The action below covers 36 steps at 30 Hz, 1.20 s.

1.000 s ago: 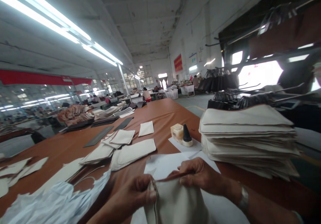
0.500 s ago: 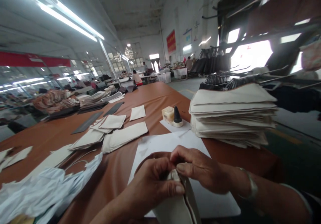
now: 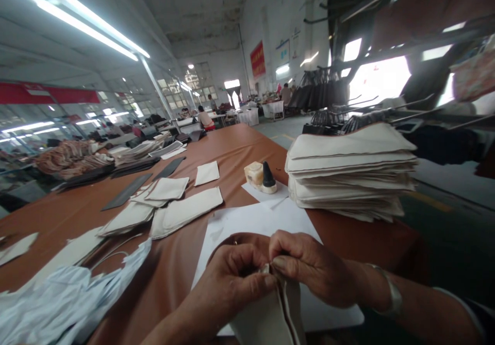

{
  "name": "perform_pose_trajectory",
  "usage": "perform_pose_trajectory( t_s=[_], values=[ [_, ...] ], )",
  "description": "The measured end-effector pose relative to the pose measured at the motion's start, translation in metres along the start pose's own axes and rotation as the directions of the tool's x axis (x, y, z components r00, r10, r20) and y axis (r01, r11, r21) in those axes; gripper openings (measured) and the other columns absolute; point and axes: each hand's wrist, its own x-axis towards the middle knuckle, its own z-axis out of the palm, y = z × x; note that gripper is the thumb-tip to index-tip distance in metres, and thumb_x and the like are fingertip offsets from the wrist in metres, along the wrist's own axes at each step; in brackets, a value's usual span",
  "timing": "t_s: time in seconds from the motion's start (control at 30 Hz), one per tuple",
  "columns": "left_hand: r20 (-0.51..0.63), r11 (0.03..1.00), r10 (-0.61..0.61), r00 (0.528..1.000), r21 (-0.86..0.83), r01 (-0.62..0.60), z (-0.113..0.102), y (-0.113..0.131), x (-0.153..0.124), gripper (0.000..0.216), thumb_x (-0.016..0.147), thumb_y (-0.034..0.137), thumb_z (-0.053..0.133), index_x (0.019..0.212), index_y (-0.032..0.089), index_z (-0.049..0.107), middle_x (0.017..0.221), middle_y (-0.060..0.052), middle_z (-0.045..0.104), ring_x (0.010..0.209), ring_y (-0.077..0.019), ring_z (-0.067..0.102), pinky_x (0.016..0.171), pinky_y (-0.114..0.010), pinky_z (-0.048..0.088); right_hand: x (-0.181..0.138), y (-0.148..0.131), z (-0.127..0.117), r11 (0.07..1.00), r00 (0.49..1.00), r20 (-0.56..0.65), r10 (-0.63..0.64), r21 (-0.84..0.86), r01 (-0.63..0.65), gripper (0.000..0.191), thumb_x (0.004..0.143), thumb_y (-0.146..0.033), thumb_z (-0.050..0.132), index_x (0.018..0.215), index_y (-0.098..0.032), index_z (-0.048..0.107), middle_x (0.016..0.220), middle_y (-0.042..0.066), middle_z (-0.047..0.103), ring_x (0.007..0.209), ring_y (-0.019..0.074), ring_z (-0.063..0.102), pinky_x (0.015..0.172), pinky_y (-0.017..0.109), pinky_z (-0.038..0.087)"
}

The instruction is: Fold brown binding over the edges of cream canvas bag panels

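Both hands meet over the white paper sheet (image 3: 247,220): left hand (image 3: 232,278) and right hand (image 3: 309,267) pinch the canvas piece's (image 3: 266,319) top edge together, keeping its layers aligned.

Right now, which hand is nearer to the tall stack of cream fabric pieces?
Right. The right hand pinches the fabric piece below and left of the stack. The left hand grips the same piece, farther left.

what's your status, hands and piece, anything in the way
Left hand and right hand both pinched on top edge of the cream fabric piece. Piece held over white paper sheet. Stack of fabric pieces to the right, apart.
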Motion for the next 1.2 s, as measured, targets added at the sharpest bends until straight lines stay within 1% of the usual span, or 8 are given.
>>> perform_pose_trajectory(
  t_s=[0.2, 0.27, 0.37, 0.5, 0.67, 0.8, 0.93, 1.2],
  values=[
    [-0.063, 0.99, -0.133, 0.989, -0.05, 0.13, 0.002, -0.001, -0.002, 0.039, 0.071, 0.046, 0.082, 0.077, 0.012, 0.065, 0.063, -0.001, 0.06, 0.05, -0.0076, 0.049, 0.048, -0.019, 0.035, -0.002, -0.003, 0.0, 0.993, 0.996, 0.002, 0.094, 0.073, -0.094, 0.036, 0.099, -0.048, 0.042, 0.089, -0.014, 0.05, 0.078, -0.001, 0.049, 0.07, 0.0102, 0.041, 0.062, 0.022, 0.036],
    [-0.108, 0.99, -0.135, 0.985, 0.012, 0.137, 0.004, -0.001, -0.003, 0.04, 0.071, 0.048, 0.081, 0.077, 0.012, 0.064, 0.061, -0.001, 0.058, 0.049, -0.0075, 0.046, 0.047, -0.019, 0.033, 0.0, -0.009, -0.001, 0.991, 0.992, 0.002, 0.126, 0.048, -0.126, 0.036, 0.093, -0.05, 0.052, 0.089, -0.014, 0.051, 0.077, -0.001, 0.048, 0.069, 0.0101, 0.04, 0.059, 0.021, 0.035],
    [-0.156, 0.981, -0.086, 0.984, 0.157, 0.11, 0.007, 0.0, -0.002, 0.036, 0.074, 0.045, 0.077, 0.077, 0.011, 0.065, 0.063, 0.0, 0.056, 0.052, -0.0072, 0.043, 0.047, -0.018, 0.029, 0.004, -0.018, -0.001, 0.985, 0.985, -0.014, 0.171, -0.02, -0.171, 0.029, 0.081, -0.037, 0.067, 0.086, -0.015, 0.05, 0.074, -0.003, 0.048, 0.066, 0.0088, 0.039, 0.056, 0.02, 0.033],
    [-0.151, 0.949, -0.019, 0.988, 0.308, 0.066, 0.011, 0.002, -0.002, 0.024, 0.082, 0.036, 0.065, 0.078, 0.012, 0.065, 0.063, 0.002, 0.052, 0.055, -0.0077, 0.04, 0.049, -0.019, 0.029, 0.007, -0.021, 0.002, 0.977, 0.977, -0.058, 0.203, -0.05, -0.206, 0.012, 0.081, -0.023, 0.061, 0.079, -0.013, 0.054, 0.076, -0.001, 0.052, 0.068, 0.0092, 0.045, 0.059, 0.02, 0.036],
    [-0.132, 0.927, -0.018, 0.991, 0.37, 0.066, 0.018, 0.006, 0.0, 0.025, 0.08, 0.036, 0.061, 0.073, 0.012, 0.06, 0.061, 0.003, 0.047, 0.055, -0.0081, 0.036, 0.048, -0.02, 0.025, 0.001, -0.017, 0.007, 0.98, 0.974, -0.118, 0.195, -0.025, -0.2, 0.006, 0.08, -0.018, 0.059, 0.078, -0.013, 0.056, 0.077, 0.0, 0.055, 0.066, 0.009, 0.047, 0.058, 0.02, 0.037],
    [-0.149, 0.917, -0.047, 0.988, 0.385, 0.102, 0.02, 0.004, 0.002, 0.025, 0.08, 0.037, 0.059, 0.073, 0.013, 0.058, 0.06, 0.004, 0.044, 0.054, -0.0076, 0.033, 0.048, -0.021, 0.023, -0.001, -0.012, 0.007, 0.996, 0.988, -0.135, 0.079, -0.035, -0.084, 0.003, 0.08, -0.015, 0.059, 0.079, -0.013, 0.059, 0.08, 0.002, 0.058, 0.071, 0.0108, 0.052, 0.062, 0.021, 0.041],
    [-0.143, 0.935, -0.092, 0.985, 0.328, 0.135, 0.021, 0.001, 0.002, 0.023, 0.076, 0.036, 0.06, 0.073, 0.013, 0.058, 0.059, 0.004, 0.043, 0.052, -0.0069, 0.032, 0.047, -0.021, 0.021, -0.001, -0.013, 0.002, 0.996, 0.994, -0.063, -0.086, -0.022, 0.085, 0.008, 0.087, -0.016, 0.055, 0.082, -0.014, 0.061, 0.086, 0.005, 0.061, 0.082, 0.0136, 0.057, 0.075, 0.026, 0.047],
    [-0.106, 0.978, -0.198, 0.974, -0.092, 0.189, 0.022, 0.0, -0.004, 0.022, 0.07, 0.033, 0.068, 0.072, 0.013, 0.06, 0.054, 0.003, 0.047, 0.046, -0.0069, 0.037, 0.045, -0.02, 0.025, -0.003, -0.023, -0.005, 0.951, 0.95, 0.068, -0.306, 0.07, 0.301, 0.011, 0.096, -0.018, 0.049, 0.089, -0.018, 0.056, 0.114, 0.011, 0.062, 0.117, 0.0195, 0.057, 0.103, 0.038, 0.044]
  ],
)
